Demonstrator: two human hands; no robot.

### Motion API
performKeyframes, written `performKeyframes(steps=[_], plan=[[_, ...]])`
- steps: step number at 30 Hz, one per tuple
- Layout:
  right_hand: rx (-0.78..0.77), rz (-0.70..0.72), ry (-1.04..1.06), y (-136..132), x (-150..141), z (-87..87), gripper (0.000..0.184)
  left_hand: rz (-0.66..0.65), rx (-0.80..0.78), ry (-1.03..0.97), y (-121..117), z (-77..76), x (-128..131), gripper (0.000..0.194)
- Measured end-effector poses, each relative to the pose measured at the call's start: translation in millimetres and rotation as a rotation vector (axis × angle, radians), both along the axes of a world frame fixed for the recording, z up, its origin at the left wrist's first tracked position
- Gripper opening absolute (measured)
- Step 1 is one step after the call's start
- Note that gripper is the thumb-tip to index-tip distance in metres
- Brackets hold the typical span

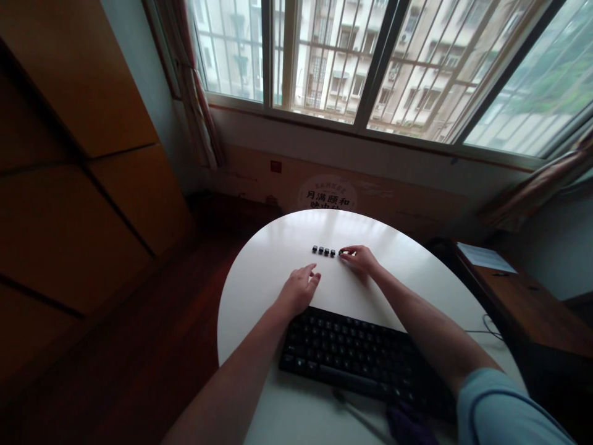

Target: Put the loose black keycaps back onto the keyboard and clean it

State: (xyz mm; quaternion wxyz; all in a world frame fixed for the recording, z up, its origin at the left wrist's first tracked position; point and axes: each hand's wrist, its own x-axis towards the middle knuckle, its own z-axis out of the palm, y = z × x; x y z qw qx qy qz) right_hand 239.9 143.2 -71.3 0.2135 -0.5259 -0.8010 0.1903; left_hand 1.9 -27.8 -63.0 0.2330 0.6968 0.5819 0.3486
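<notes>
Several small black keycaps (320, 250) sit in a short row on the white round table (245, 278), beyond the keyboard. At the right end of that row, my right hand (360, 256) pinches another black keycap (341, 252) between its fingertips, at table level. My left hand (301, 287) is just beyond the keyboard's far left corner, fingers apart and holding nothing. A black keyboard (343, 352) lies below both hands, its right side partly covered by my right forearm; which of its keys lack caps is too dark to tell.
Near the table's close edge lie a thin, blurred stick-like tool (364, 420) and a purple cloth (407, 423). A cable (491, 327) runs off the table's right side. A wooden desk (523, 290) bearing a paper sheet (486, 256) stands to the right.
</notes>
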Motion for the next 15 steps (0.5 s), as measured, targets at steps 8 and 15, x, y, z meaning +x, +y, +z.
performKeyframes(steps=[8,15], plan=[[-0.022,0.02,0.005,3,-6,-3.4,0.036,-0.013,0.009,0.039,-1,0.8,-1,0.049],[0.125,-0.011,0.213,-24,12,36.8,0.059,-0.043,0.018,0.091,-1,3.9,-3,0.045]])
